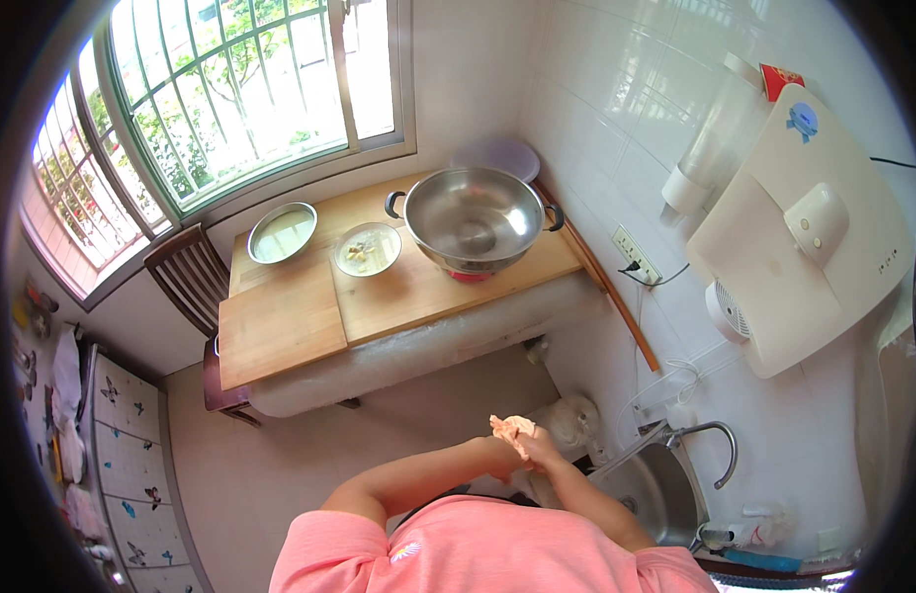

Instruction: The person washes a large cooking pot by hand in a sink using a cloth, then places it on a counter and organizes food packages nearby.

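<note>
My left hand (502,454) and my right hand (535,447) are together in front of my body, both around a crumpled orange-pink cloth (514,430). The right hand's fingers are closed on the cloth; the left hand is partly hidden beneath it, so its grip is unclear. Beyond them stands a wooden table with a large two-handled steel pot (472,219) on a small red base (469,276). Left of the pot are a bowl with pale pieces in liquid (368,250) and a metal dish of cloudy liquid (283,233). A wooden board (280,326) lies at the table's left end.
A steel sink (662,493) with a curved faucet (725,445) is at my right. A white water dispenser (806,230) hangs on the tiled wall above a socket (636,256). A wooden chair (187,278) stands left of the table. A fluffy pale thing (573,421) lies below near the sink.
</note>
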Available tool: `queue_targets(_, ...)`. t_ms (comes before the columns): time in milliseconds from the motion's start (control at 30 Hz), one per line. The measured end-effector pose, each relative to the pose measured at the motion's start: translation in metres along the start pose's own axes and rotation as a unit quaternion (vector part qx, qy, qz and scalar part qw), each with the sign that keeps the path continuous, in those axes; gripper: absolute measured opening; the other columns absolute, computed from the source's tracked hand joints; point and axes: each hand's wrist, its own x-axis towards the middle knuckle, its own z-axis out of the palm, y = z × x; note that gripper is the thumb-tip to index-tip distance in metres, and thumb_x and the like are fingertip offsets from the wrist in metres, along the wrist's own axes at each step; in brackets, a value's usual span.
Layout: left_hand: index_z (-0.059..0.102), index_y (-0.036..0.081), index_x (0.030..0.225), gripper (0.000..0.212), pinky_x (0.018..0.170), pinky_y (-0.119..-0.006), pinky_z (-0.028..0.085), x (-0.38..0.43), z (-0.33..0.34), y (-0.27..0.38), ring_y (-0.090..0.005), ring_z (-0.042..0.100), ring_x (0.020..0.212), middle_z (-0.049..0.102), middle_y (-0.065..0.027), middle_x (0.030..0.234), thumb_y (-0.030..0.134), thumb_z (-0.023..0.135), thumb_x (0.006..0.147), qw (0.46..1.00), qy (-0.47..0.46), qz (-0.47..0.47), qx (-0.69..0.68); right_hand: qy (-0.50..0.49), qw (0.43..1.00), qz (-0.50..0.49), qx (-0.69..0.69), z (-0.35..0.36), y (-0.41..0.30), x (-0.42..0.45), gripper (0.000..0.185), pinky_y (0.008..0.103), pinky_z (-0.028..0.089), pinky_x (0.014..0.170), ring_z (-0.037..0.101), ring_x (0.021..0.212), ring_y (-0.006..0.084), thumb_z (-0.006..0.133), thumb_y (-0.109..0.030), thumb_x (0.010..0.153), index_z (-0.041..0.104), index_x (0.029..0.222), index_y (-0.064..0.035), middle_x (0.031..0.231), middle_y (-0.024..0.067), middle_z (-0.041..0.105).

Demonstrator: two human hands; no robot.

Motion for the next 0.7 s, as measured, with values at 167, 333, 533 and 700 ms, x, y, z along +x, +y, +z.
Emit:
queue_targets(167, 0.055, 0.004, 0.111, 0.036, 0.079, -0.036, 0.045, -0.072, -0.044, -0.072, -0.0267, 0.058, 0.091, 0.061, -0.017, 0.1, 0.027, 0.058, 0.084, 0.872, 0.23, -0.058, -0.429, -0.199, 0.976, 0.091, 0.023, -0.009, -0.119, 0.034, 0.023, 0.0251, 0.049, 0.059, 0.057, 0.077, 0.0142, 0.053, -0.016, 0.086, 0.052, 0.106, -0.0052, 0.097, 0.0071, 0.056)
queue_targets(333, 0.037, 0.002, 0.127, 0.048, 0.073, -0.031, 0.05, -0.081, -0.058, -0.141, -0.02, 0.055, 0.096, 0.052, -0.0141, 0.114, 0.022, 0.055, 0.088, 0.643, 0.322, -0.138, -0.681, -0.226, 0.958, -0.157, 0.082, -0.003, -0.244, 0.108, 0.046, 0.0339, 0.041, 0.094, 0.05, 0.108, 0.0195, 0.056, -0.011, 0.084, 0.038, 0.125, 0.0, 0.116, 0.0102, 0.051)
queue_targets(533, 0.006, 0.008, 0.14, 0.077, 0.078, -0.045, 0.051, -0.073, -0.134, -0.219, -0.0336, 0.047, 0.11, 0.027, -0.0209, 0.135, 0.036, 0.054, 0.087, 0.327, 0.443, -0.118, -0.826, -0.085, 0.869, -0.432, -0.228, 0.014, -0.351, 0.215, 0.035, 0.0269, 0.044, 0.084, 0.056, 0.095, 0.0164, 0.057, -0.017, 0.084, 0.048, 0.114, -0.0028, 0.1, 0.0102, 0.058)
queue_targets(700, 0.002, 0.015, 0.14, 0.078, 0.08, -0.053, 0.048, -0.049, -0.182, -0.267, -0.0391, 0.039, 0.117, 0.024, -0.0209, 0.135, 0.047, 0.049, 0.087, 0.216, 0.481, -0.124, -0.841, -0.509, 0.796, 0.112, -0.308, 0.019, -0.352, 0.297, 0.033, 0.0197, 0.04, 0.057, 0.049, 0.063, 0.0077, 0.038, -0.037, 0.092, 0.049, 0.106, -0.0089, 0.07, 0.0001, 0.057)
